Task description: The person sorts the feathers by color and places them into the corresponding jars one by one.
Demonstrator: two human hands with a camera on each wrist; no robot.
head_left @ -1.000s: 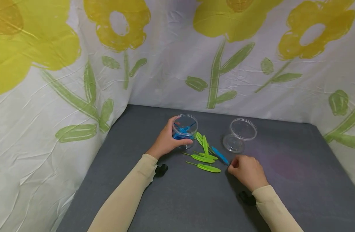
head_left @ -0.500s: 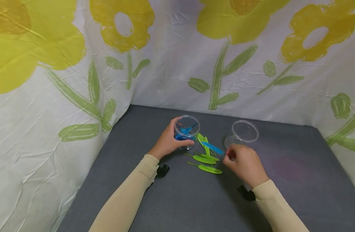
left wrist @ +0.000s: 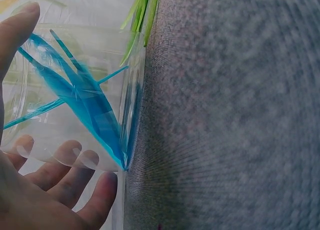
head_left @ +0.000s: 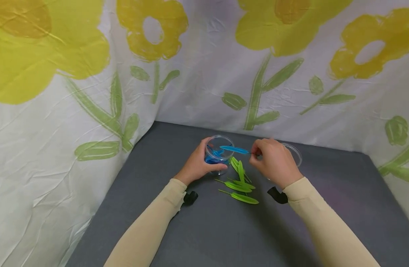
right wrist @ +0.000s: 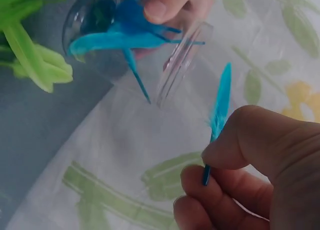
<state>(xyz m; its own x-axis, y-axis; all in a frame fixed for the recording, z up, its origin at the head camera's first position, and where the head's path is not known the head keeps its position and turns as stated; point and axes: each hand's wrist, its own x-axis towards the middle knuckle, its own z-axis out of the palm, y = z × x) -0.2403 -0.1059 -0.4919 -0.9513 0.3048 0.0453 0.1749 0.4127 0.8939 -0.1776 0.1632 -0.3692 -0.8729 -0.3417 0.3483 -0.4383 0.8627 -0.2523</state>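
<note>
Behind the jar, hanging white cloth point(head_left: 198, 92) printed with yellow flowers and green leaves, cut off at the top of the head view. Under and around the jar, dark grey tabletop point(head_left: 204, 233). On the near side of the jar, two beige sleeves point(head_left: 144, 222), cropped by the lower edge, with black wrist devices point(head_left: 190, 198) showing only in part.

Holds the clear round jar point(right wrist: 184, 64) in the left hand point(head_left: 199, 165), curved wide around the wall: thumb on the near side, fingers on the far side, visible through the plastic in the left wrist view. Pinches narrowly with the right hand point(head_left: 276, 161), thumb and fingertips together on the quill of one blue feather point(right wrist: 221, 102).

To the right of the jar, a second clear container point(head_left: 296, 151), mostly hidden by the right hand; cannot make out the contents. Just right of the jar and on its near side, bright green feathers point(head_left: 238, 186) on the tabletop, some overlapping. Inside the jar, several blue feathers point(left wrist: 92, 102), crossed, too overlapped for a sure count. With the pinched feather, overlaps the jar's mouth in the head view, but shows apart from the rim in the right wrist view.
</note>
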